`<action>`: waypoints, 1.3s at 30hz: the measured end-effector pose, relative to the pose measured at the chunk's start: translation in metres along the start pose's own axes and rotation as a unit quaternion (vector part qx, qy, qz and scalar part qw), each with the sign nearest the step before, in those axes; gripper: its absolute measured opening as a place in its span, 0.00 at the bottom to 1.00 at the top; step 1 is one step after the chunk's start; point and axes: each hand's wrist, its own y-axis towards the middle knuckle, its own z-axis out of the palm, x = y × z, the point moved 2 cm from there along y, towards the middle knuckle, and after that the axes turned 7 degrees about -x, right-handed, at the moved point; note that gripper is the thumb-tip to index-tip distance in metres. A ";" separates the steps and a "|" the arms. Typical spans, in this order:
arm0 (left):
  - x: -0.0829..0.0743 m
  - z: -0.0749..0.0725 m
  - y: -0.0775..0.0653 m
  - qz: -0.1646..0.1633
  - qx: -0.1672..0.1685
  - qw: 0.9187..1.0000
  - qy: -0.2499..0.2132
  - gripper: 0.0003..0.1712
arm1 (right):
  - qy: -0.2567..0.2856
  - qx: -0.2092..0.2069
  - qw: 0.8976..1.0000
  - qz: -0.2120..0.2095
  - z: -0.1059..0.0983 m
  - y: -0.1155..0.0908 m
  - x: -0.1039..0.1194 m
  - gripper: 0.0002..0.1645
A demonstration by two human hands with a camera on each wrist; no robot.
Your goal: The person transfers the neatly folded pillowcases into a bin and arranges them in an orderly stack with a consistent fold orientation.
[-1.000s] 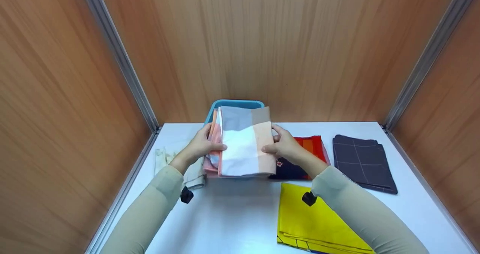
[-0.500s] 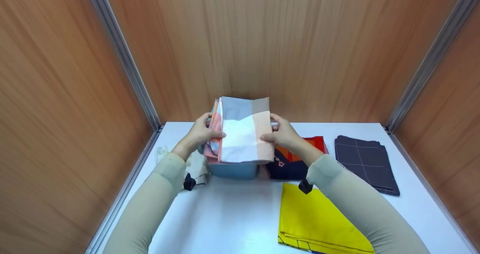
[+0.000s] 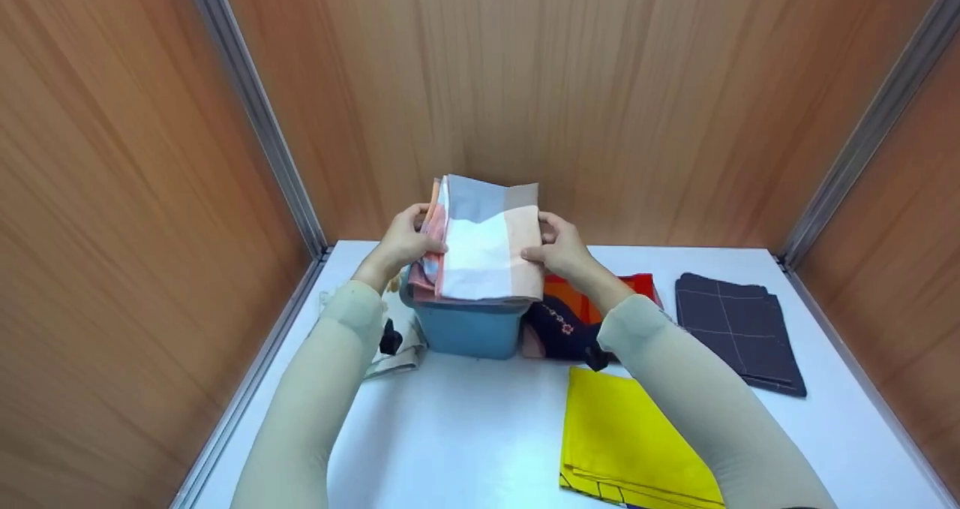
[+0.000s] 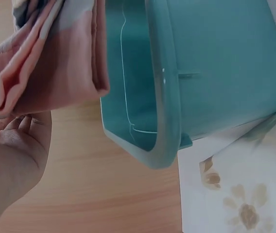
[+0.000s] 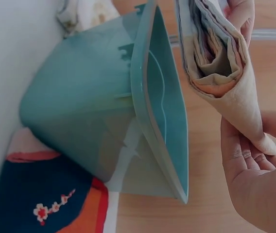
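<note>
A folded checked cloth [image 3: 480,246] in white, grey, beige and pink is held up between both hands. My left hand [image 3: 405,240] grips its left edge, thumb on the front. On the opposite edge my right hand [image 3: 564,250] pinches the beige part between thumb and fingers. Behind and below the cloth stands a blue plastic bin [image 3: 471,332], its opening mostly hidden in the head view. Both wrist views show the cloth just above the mouth of the bin [image 4: 164,97]. Layered folds of the cloth [image 5: 225,73] show from the right side.
Left of the bin lies a pale floral cloth [image 3: 405,336]. To its right are a navy and red embroidered cloth [image 3: 559,325] and a dark grey checked cloth [image 3: 731,329]. A yellow folded cloth [image 3: 630,441] lies nearer the front. Wooden panels [image 3: 525,81] enclose the white table [image 3: 442,434].
Both hands have raised the checked cloth and moved it away from me, toward the back panel. The bin's front now shows below it.
</note>
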 end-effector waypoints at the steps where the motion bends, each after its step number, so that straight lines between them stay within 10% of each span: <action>1: 0.000 0.000 0.002 0.001 -0.005 1.000 0.001 0.45 | -0.001 -0.003 1.000 0.001 0.000 0.002 0.000 0.49; 28: 0.023 0.013 0.016 -0.079 -0.055 0.993 -0.063 0.40 | -0.012 -0.042 0.998 -0.034 0.019 0.022 -0.026 0.45; 39: 0.041 0.013 0.015 -0.061 -0.064 0.991 -0.099 0.33 | 0.004 -0.029 1.000 -0.008 0.025 0.024 -0.034 0.42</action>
